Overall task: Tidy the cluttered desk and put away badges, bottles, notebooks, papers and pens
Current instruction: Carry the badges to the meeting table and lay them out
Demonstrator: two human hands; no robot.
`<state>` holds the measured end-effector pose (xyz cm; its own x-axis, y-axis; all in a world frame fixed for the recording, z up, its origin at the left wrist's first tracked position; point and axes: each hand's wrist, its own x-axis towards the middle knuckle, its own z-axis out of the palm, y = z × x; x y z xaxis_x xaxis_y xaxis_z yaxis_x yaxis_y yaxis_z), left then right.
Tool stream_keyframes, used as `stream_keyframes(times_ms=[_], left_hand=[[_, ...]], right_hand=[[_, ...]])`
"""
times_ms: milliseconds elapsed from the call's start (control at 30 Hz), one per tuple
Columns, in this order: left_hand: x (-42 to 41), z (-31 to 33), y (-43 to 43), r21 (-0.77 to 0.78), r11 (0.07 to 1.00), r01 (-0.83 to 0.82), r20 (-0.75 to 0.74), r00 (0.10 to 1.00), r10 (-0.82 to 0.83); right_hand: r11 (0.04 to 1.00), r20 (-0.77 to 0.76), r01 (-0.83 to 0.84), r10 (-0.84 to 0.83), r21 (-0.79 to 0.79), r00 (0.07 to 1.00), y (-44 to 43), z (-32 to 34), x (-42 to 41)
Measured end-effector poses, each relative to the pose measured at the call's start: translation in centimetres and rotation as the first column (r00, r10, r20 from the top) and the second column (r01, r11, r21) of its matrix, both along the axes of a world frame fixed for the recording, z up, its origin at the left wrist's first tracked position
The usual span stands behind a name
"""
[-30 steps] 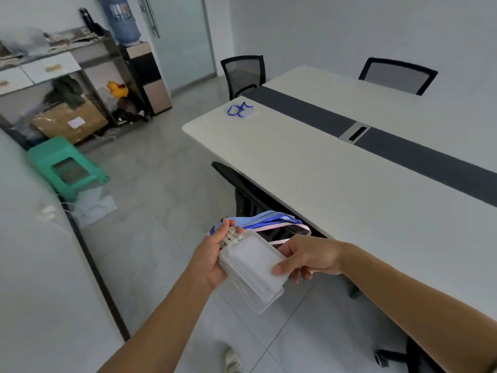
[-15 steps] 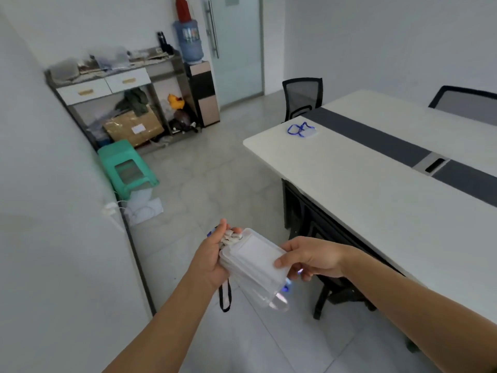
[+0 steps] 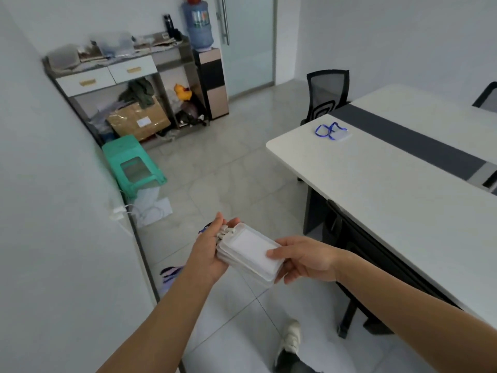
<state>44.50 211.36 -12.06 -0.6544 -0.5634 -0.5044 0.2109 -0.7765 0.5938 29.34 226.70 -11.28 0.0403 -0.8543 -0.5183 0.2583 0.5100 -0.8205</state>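
— What are the fingers doing?

— The left hand [image 3: 212, 254] has its fingers [image 3: 218, 223] curled round the clip end of the badges [image 3: 250, 251], with the thumb up beside the white clips. The right hand [image 3: 304, 261] pinches the opposite end: thumb flat on the top holder, the other fingers underneath.

— So both hands grip the same stack?

— Yes. The badges are a stack of clear holders, held in the air between the two hands, over the floor [image 3: 228, 170] and to the left of the bench [image 3: 376, 197]. A bit of blue lanyard [image 3: 203, 230] shows behind the left thumb. Where the rest of the straps hang, I cannot tell.

— And on the bench?

— It is white with a dark strip down its middle. A lone badge [image 3: 334, 131] with a blue cord lies near the far left corner, well apart from the hands.

— Farther out?

— A black mesh chair [image 3: 326, 92] stands at the far end of the bench. Below the hands, a white shoe [image 3: 290, 337] is on the tiles. A green stool [image 3: 131, 165] sits by the left wall. Beyond it is a shelf [image 3: 113, 74] with two drawers and a cardboard box [image 3: 139, 121] underneath, and a water jug [image 3: 197, 25] stands just beside the shelf.
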Motion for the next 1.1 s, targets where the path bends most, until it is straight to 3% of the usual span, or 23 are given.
stream_keyframes(times_ms=[100,500,700,800,967,1100], left_hand=[[-2.5,-0.7,-4.1,-0.010,0.999,0.048,0.023,0.999,-0.047],[-16.5,-0.1,-21.7,0.050,0.987,-0.153,0.097,0.984,0.148],[-22.8,-1.9,-29.3,0.088,0.992,-0.089,0.132,0.988,0.077],[-27.0,-2.3,-33.2,0.097,0.995,-0.030,0.132,0.991,0.017],[-34.9,-2.2,-39.9,0.086,0.988,0.127,0.134,0.981,-0.138],[-41.6,-1.8,-42.4,0.079,0.954,0.290,0.154,0.942,-0.299]], right_hand=[[1.000,-0.017,0.010,-0.010,0.002,1.000,-4.0,-0.9,-2.8],[0.998,-0.043,0.065,-0.065,0.013,0.997,-22.2,-0.8,-16.8],[0.994,-0.017,0.095,-0.095,0.050,0.995,-29.0,-2.1,-22.4],[0.973,-0.009,0.218,-0.218,0.081,0.976,-32.0,-2.6,-25.7],[0.874,-0.133,0.464,-0.447,0.148,0.884,-35.5,-3.1,-32.8],[0.660,-0.234,0.730,-0.693,0.175,0.682,-35.1,-3.6,-38.7]])
